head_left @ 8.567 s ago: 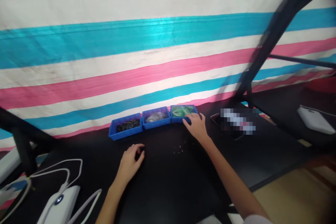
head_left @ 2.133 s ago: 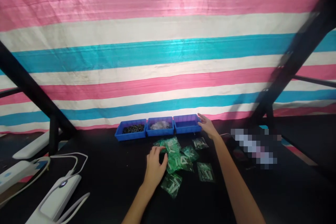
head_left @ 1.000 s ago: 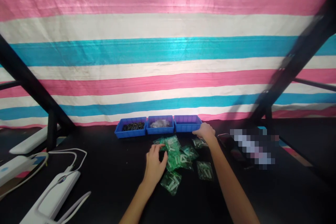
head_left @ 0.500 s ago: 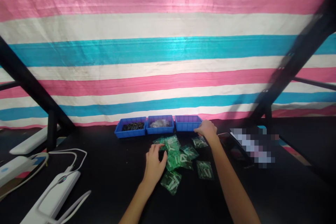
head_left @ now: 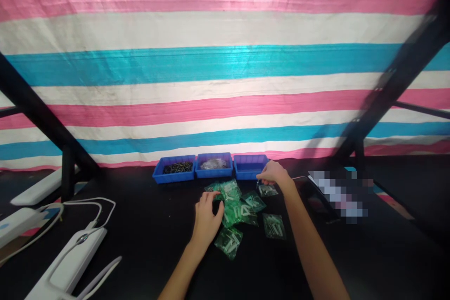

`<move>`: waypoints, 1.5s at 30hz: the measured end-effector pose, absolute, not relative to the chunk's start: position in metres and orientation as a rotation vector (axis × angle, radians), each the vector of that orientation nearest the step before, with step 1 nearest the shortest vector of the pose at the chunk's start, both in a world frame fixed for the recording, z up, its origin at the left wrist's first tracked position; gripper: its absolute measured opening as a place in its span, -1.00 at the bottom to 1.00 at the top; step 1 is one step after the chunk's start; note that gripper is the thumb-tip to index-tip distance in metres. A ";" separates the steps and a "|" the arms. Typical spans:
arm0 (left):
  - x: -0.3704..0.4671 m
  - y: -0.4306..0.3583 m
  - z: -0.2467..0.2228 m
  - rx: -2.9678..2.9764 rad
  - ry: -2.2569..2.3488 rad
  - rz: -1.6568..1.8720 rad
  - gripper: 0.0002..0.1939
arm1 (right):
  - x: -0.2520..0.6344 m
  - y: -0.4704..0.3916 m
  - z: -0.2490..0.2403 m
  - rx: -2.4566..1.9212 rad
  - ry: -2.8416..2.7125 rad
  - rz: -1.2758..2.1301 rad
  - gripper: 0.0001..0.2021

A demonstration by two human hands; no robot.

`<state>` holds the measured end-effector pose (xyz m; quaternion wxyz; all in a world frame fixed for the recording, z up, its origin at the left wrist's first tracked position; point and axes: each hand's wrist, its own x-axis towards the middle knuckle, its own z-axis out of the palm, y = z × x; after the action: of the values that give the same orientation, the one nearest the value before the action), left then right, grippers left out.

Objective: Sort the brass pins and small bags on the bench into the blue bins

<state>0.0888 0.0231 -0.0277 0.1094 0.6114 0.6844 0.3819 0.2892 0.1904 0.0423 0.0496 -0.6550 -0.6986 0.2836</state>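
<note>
Left hand (head_left: 206, 218) curves loosely, thumb spread from fingers, beside green packets (head_left: 238, 213). Right hand (head_left: 276, 173) masks blue tray (head_left: 246, 174) corner; cannot tell whether it pinches anything.

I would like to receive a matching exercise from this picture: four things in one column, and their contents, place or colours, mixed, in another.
1. left blue tray
2. middle blue tray
3. left hand
4. backdrop sheet

A. holds clear plastic
B. pink, white and turquoise
C. holds dark pieces
D. next to green packets

Pairs: 1-C, 2-A, 3-D, 4-B
</note>
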 end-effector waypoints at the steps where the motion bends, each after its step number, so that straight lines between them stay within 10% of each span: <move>1: 0.089 0.023 -0.028 1.796 2.013 1.126 -0.76 | 0.289 0.191 0.041 -1.970 -2.129 0.916 -0.85; 45: 0.090 0.023 -0.028 1.813 2.069 1.153 -0.75 | 0.278 0.181 0.037 -1.772 -2.188 0.616 -0.54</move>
<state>0.0898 0.0233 -0.0283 0.0793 0.6059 0.6914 0.3853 0.2776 0.1809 0.0369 0.1296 -0.6096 -0.7528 0.2118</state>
